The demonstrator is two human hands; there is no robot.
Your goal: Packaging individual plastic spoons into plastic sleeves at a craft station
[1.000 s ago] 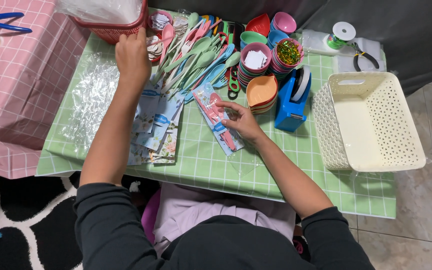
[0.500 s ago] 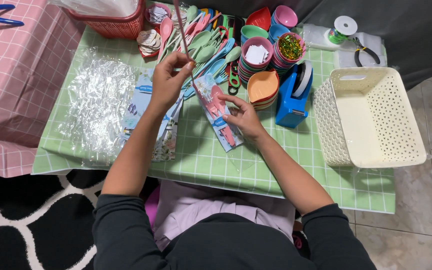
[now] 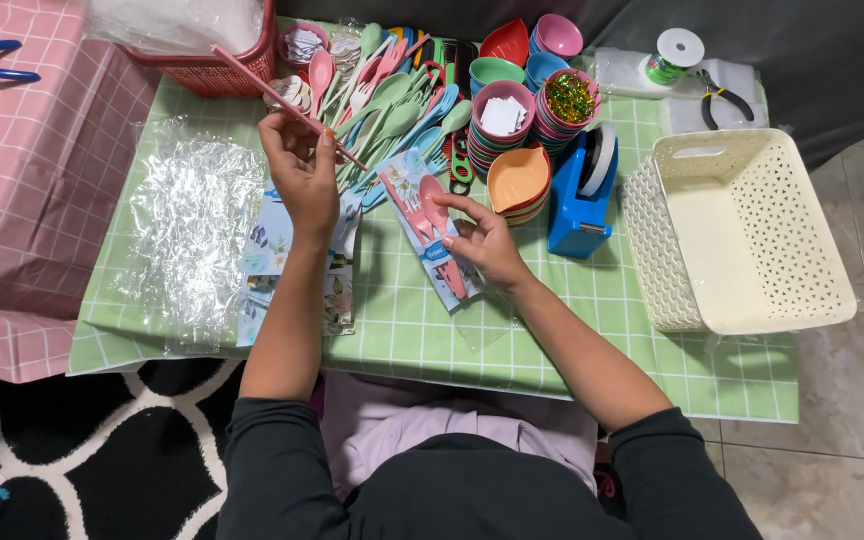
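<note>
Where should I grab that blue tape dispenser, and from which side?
Take the blue tape dispenser by its body, fingers across the two flat side walls, coming from above. It stands upright with the tape roll on top toward the far end, and the stacked bowls crowd its left, so grip the lower near end, clear of the roll.

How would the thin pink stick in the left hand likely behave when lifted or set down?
The pink stick, pinched in the left hand, runs straight past the fingers, so it is probably stiff. Its thinness suggests it is very light. If its section is round, it may roll on the green checked table.
</note>
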